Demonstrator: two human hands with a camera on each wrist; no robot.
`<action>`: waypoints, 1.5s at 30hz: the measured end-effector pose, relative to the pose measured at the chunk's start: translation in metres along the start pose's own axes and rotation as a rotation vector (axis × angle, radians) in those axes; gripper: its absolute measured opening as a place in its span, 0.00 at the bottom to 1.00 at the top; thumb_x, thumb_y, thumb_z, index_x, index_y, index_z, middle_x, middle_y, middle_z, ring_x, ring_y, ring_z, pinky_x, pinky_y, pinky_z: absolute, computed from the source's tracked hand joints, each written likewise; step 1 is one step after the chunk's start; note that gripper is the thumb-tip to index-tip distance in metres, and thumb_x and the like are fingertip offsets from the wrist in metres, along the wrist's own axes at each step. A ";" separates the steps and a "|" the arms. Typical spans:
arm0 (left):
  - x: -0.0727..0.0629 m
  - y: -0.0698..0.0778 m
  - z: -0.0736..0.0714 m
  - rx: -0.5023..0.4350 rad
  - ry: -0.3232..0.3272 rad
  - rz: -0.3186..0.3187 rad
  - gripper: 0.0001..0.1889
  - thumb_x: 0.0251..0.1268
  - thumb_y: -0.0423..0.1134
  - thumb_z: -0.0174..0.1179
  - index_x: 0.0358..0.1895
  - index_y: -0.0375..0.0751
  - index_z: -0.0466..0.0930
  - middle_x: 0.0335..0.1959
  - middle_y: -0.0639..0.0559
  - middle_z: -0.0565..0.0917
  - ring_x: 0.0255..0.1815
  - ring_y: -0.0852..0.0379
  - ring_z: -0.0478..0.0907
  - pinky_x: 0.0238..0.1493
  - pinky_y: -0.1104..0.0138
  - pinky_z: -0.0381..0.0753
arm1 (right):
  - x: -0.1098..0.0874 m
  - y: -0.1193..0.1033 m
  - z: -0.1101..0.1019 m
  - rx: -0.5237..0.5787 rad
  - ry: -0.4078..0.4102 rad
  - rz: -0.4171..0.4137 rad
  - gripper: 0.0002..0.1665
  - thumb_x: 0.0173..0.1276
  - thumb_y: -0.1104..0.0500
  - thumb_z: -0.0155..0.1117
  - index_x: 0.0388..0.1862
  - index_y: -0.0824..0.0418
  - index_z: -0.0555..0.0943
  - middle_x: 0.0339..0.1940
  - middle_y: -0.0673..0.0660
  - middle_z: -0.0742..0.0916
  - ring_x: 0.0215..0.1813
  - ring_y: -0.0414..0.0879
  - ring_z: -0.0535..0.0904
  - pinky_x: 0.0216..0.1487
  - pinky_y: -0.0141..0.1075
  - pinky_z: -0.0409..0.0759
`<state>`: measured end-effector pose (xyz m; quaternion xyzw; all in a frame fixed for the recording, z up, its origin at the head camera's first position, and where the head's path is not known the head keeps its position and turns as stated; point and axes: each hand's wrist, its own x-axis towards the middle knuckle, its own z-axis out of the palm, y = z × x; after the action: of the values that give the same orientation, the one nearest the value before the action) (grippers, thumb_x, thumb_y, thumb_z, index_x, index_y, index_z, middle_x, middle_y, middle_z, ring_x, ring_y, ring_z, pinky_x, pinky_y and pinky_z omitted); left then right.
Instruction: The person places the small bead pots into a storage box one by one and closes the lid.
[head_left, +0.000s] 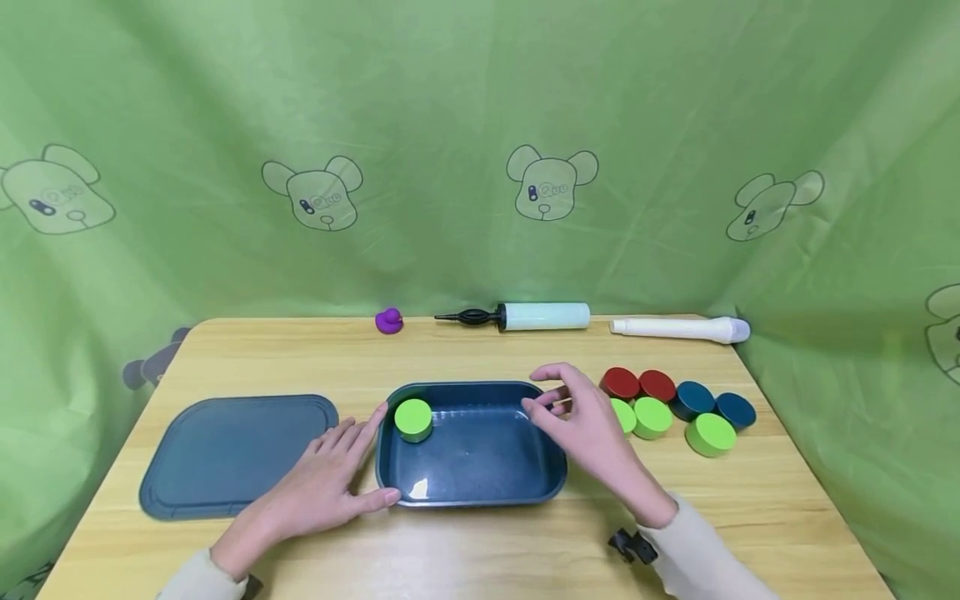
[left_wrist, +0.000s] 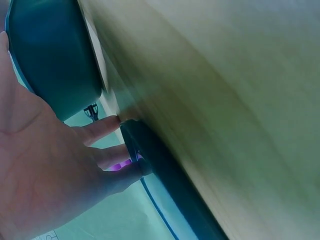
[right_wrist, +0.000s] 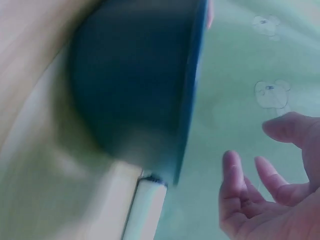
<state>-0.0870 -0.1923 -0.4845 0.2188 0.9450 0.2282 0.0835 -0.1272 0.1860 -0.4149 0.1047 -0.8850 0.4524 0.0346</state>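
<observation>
Here, glossy dark-blue tray point(head_left: 480, 467), rounded corners, squat lime-green cylinder point(head_left: 413, 420) inside

Bright head view, glare on the tray point(head_left: 480, 462), dimmer bluish wrist views, blur in the right.

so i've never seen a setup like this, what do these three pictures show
No machine here, just a person's left hand and right hand. The wide picture is taken from the head, the second from the left wrist, the third from the right. On the wooden table is a blue tray with one green block inside. A flat lid lies left of it; red blocks, blue blocks and other green blocks sit to its right. Along the back lie a purple duck, a pump and a white tube. The left hand touches the tray's left edge. The right hand is over the tray's right end, holding nothing.
</observation>
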 end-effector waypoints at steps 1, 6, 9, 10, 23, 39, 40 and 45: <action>0.000 0.000 0.000 0.000 0.000 -0.001 0.59 0.71 0.79 0.57 0.93 0.58 0.36 0.85 0.30 0.61 0.83 0.25 0.57 0.75 0.25 0.57 | -0.002 0.003 -0.004 -0.007 0.012 -0.002 0.19 0.75 0.58 0.78 0.60 0.58 0.84 0.46 0.56 0.90 0.42 0.45 0.87 0.46 0.36 0.87; 0.000 0.000 0.002 0.002 0.011 0.000 0.59 0.71 0.78 0.58 0.93 0.59 0.36 0.84 0.29 0.61 0.83 0.24 0.57 0.75 0.24 0.57 | -0.010 0.018 -0.021 -0.048 0.073 -0.017 0.17 0.75 0.59 0.77 0.58 0.59 0.84 0.49 0.56 0.89 0.44 0.46 0.87 0.46 0.33 0.87; 0.000 0.000 0.003 0.001 0.017 0.001 0.59 0.71 0.78 0.58 0.93 0.59 0.36 0.84 0.29 0.61 0.83 0.24 0.58 0.75 0.24 0.57 | -0.015 0.030 -0.032 -0.087 0.116 -0.031 0.16 0.75 0.60 0.77 0.57 0.60 0.84 0.49 0.56 0.89 0.44 0.46 0.87 0.45 0.32 0.87; 0.000 0.000 0.003 0.001 0.018 0.002 0.59 0.71 0.78 0.58 0.93 0.59 0.36 0.84 0.29 0.61 0.83 0.24 0.58 0.74 0.24 0.57 | -0.018 0.034 -0.036 -0.102 0.131 -0.031 0.15 0.75 0.60 0.77 0.56 0.59 0.84 0.48 0.55 0.89 0.44 0.45 0.87 0.44 0.31 0.86; 0.000 -0.001 0.004 -0.001 0.016 0.008 0.59 0.71 0.79 0.57 0.93 0.60 0.35 0.84 0.30 0.61 0.83 0.25 0.57 0.75 0.24 0.56 | -0.049 0.086 -0.089 -0.213 0.266 0.081 0.22 0.76 0.57 0.76 0.63 0.62 0.83 0.47 0.60 0.88 0.39 0.38 0.83 0.36 0.24 0.80; -0.001 -0.002 0.003 0.000 0.005 0.000 0.59 0.71 0.78 0.57 0.93 0.58 0.36 0.84 0.28 0.61 0.84 0.24 0.56 0.76 0.25 0.55 | -0.076 0.148 -0.137 -0.328 0.330 0.290 0.31 0.75 0.50 0.77 0.66 0.68 0.81 0.54 0.65 0.77 0.42 0.41 0.73 0.33 0.30 0.72; -0.001 -0.002 0.003 -0.001 0.006 0.000 0.59 0.71 0.78 0.58 0.93 0.58 0.36 0.84 0.27 0.61 0.84 0.24 0.56 0.76 0.24 0.55 | -0.076 0.151 -0.139 -0.333 0.320 0.286 0.31 0.75 0.50 0.77 0.66 0.69 0.80 0.55 0.68 0.79 0.41 0.40 0.74 0.33 0.30 0.72; 0.000 -0.001 0.004 -0.012 0.005 -0.001 0.58 0.72 0.78 0.57 0.93 0.59 0.35 0.84 0.28 0.60 0.84 0.25 0.55 0.76 0.24 0.54 | -0.077 0.164 -0.145 -0.327 0.242 0.262 0.34 0.73 0.54 0.79 0.64 0.77 0.78 0.57 0.80 0.83 0.39 0.40 0.78 0.30 0.28 0.76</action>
<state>-0.0862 -0.1921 -0.4885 0.2172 0.9439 0.2344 0.0829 -0.0924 0.4081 -0.4721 -0.0731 -0.9418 0.3131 0.0977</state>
